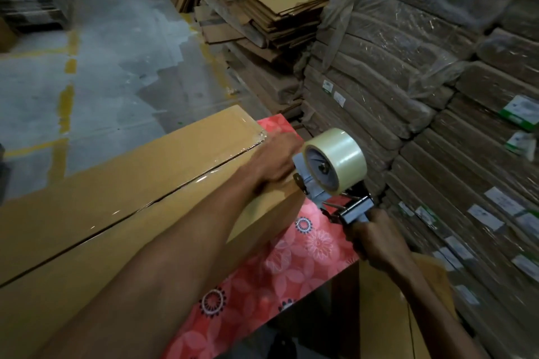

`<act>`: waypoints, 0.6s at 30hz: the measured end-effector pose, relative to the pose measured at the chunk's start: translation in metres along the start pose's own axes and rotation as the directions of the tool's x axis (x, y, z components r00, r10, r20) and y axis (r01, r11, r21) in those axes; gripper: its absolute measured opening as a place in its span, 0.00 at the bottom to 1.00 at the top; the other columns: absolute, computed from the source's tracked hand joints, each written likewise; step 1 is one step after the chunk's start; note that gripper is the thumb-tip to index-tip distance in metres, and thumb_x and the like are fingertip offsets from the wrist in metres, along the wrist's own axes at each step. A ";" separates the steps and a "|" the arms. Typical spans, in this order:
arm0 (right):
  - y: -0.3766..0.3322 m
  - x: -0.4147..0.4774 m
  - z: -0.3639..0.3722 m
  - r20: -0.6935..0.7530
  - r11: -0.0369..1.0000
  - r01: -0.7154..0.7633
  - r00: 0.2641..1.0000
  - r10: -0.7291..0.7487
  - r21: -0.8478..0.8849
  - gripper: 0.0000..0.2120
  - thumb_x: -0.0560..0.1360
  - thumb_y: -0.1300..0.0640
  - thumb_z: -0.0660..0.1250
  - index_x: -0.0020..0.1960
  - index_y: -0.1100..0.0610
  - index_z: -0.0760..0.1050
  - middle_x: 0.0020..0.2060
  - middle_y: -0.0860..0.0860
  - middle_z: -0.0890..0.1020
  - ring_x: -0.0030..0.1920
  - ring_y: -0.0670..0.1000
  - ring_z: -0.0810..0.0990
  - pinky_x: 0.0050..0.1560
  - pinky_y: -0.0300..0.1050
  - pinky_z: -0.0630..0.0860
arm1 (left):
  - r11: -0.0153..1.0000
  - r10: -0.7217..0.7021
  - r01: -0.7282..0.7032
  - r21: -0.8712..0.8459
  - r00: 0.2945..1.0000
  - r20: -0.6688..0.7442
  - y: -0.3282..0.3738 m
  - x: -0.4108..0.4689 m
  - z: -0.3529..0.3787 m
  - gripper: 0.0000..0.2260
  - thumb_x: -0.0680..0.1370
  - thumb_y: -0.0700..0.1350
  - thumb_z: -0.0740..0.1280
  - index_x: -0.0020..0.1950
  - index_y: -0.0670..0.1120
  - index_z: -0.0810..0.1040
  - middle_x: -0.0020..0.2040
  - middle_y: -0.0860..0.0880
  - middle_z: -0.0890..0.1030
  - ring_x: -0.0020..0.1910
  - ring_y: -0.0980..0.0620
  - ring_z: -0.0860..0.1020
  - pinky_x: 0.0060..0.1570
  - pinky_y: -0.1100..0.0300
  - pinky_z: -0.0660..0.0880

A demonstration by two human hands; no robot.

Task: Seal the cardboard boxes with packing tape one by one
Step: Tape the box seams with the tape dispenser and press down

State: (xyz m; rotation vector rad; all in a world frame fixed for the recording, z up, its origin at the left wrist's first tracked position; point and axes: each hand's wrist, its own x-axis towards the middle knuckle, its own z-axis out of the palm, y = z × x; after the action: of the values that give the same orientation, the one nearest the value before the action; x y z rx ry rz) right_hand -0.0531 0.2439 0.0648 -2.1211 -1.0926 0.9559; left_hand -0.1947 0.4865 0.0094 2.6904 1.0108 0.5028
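A long brown cardboard box (122, 192) lies across a table with a red flowered cover (294, 259). Clear tape shines along the box's centre seam and over its far end. My left hand (277, 160) rests palm down on the box's top at its right edge, fingers flat. My right hand (376, 242) grips the handle of a tape dispenser (326, 181) that carries a roll of clear tape (338, 157). The dispenser's head sits against the right end of the box, just beside my left hand.
Shrink-wrapped stacks of flat cartons (431, 90) with white and green labels rise close on the right. Loose flattened boxes (271, 9) pile up behind the table. A grey floor with yellow lines (87, 61) stretches off to the left. Another brown box (388, 309) stands below the table's right corner.
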 end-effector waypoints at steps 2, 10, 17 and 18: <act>0.000 0.002 0.000 -0.008 0.999 0.047 0.999 -0.047 -0.015 0.10 0.68 0.65 0.68 0.29 0.59 0.74 0.29 0.51 0.77 0.25 0.51 0.73 0.29 0.45 0.68 | 0.990 0.139 -0.138 -0.017 0.981 0.134 0.007 -0.008 0.011 0.18 0.80 0.51 0.53 0.56 0.45 0.79 0.55 0.45 0.81 0.56 0.44 0.76 0.64 0.48 0.66; 0.015 0.002 -0.001 0.031 0.995 0.059 0.998 -0.057 -0.081 0.12 0.74 0.66 0.68 0.34 0.56 0.74 0.37 0.51 0.78 0.29 0.45 0.78 0.27 0.36 0.69 | 0.999 0.043 -0.048 0.014 0.971 0.235 0.006 -0.008 0.001 0.35 0.73 0.61 0.42 0.62 0.45 0.79 0.61 0.44 0.81 0.63 0.44 0.74 0.69 0.48 0.60; 0.064 -0.013 0.003 0.047 0.999 -0.040 0.998 0.039 0.021 0.06 0.66 0.59 0.70 0.34 0.55 0.74 0.31 0.53 0.78 0.31 0.51 0.75 0.34 0.51 0.74 | 0.998 0.065 -0.064 -0.015 0.969 0.240 0.018 -0.012 0.000 0.28 0.81 0.65 0.48 0.61 0.52 0.81 0.53 0.52 0.82 0.52 0.50 0.74 0.64 0.52 0.59; 0.067 -0.010 0.007 0.045 0.997 -0.053 0.998 0.051 0.061 0.05 0.61 0.56 0.70 0.34 0.56 0.75 0.31 0.56 0.79 0.31 0.55 0.76 0.35 0.56 0.76 | 0.998 0.060 -0.055 -0.026 0.971 0.233 0.017 -0.012 0.003 0.30 0.80 0.67 0.46 0.60 0.50 0.81 0.53 0.51 0.82 0.53 0.50 0.74 0.64 0.53 0.58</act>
State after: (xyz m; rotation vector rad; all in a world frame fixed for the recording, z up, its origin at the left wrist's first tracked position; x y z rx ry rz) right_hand -0.0328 0.2022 0.0146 -2.0968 -1.0196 1.0506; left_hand -0.1919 0.4654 0.0097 2.6888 0.8603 0.1965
